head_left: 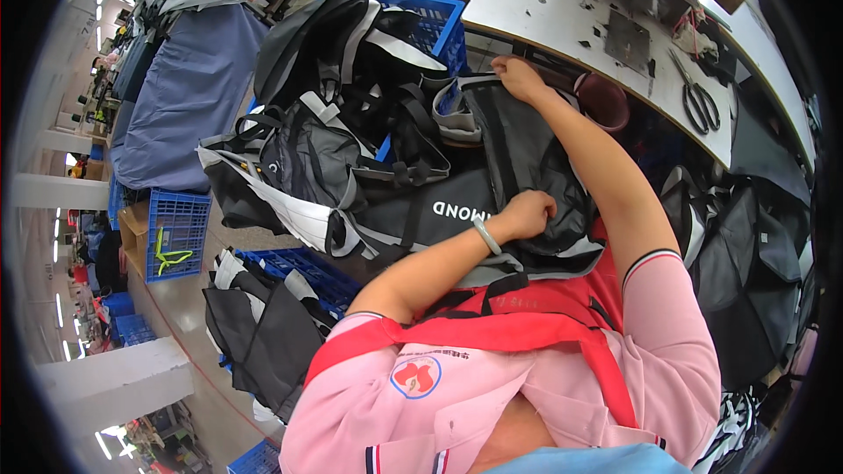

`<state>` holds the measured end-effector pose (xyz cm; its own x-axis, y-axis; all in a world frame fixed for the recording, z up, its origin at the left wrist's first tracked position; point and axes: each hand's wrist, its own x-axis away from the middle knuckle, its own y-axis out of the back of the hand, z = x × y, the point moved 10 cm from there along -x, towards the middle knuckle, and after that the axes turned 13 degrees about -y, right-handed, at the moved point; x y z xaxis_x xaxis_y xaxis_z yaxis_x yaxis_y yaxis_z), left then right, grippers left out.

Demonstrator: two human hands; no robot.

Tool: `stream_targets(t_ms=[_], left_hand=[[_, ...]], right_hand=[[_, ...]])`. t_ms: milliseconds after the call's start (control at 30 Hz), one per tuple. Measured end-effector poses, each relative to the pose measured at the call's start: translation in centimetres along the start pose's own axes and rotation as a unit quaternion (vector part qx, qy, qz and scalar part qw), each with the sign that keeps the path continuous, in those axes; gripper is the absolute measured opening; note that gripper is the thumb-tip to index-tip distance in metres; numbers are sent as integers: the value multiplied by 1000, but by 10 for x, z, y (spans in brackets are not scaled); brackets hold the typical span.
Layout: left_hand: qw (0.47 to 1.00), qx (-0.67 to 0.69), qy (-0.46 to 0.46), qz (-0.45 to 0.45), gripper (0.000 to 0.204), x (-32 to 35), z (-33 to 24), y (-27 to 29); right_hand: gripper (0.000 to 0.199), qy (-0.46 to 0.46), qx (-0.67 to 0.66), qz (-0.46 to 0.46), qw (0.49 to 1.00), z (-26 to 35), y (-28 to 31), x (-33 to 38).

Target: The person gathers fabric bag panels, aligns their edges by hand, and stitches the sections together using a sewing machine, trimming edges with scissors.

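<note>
A person in a pink shirt with red straps looks down at a dark grey and black bag panel (527, 167) lying across their lap, at the centre of the view.

The left hand (527, 215) sits at the panel's 6 o'clock edge, fingers curled tight into the fabric, gripping it; a pale bangle circles the wrist. The fingertips are tucked under, out of sight.

The right hand (518, 79) reaches to the panel's 12 o'clock end, pinching its top edge. Its fingertips are folded over the fabric and hard to make out.

A heap of black backpacks (342, 140) with grey and white trim lies touching the panel at 9 o'clock, burying most of a blue plastic crate (439, 22).

At 1 o'clock a white worktable (536, 0) bends with the lens; black scissors (698, 101) rest on it at 2 o'clock. A dark red bowl (606, 101) is partly hidden below the table edge. More dark bags at 3 o'clock blur into shadow.
</note>
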<state>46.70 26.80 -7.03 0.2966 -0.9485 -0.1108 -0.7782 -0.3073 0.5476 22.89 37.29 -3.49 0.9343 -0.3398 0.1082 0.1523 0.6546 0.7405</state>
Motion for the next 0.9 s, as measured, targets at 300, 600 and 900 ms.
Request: stream_targets(t_ms=[300,600,900], left_hand=[[989,141,-3,-39,19,4,-9,25],[961,-11,-158,-228,20,-28,-101,275],[860,199,24,-469,15,1,87,382]], right_hand=[[50,-45,140,213,966,6,-61,-22],[31,106,155,169,968,90,79,139],[25,-84,-17,207,975,-1,136,266]])
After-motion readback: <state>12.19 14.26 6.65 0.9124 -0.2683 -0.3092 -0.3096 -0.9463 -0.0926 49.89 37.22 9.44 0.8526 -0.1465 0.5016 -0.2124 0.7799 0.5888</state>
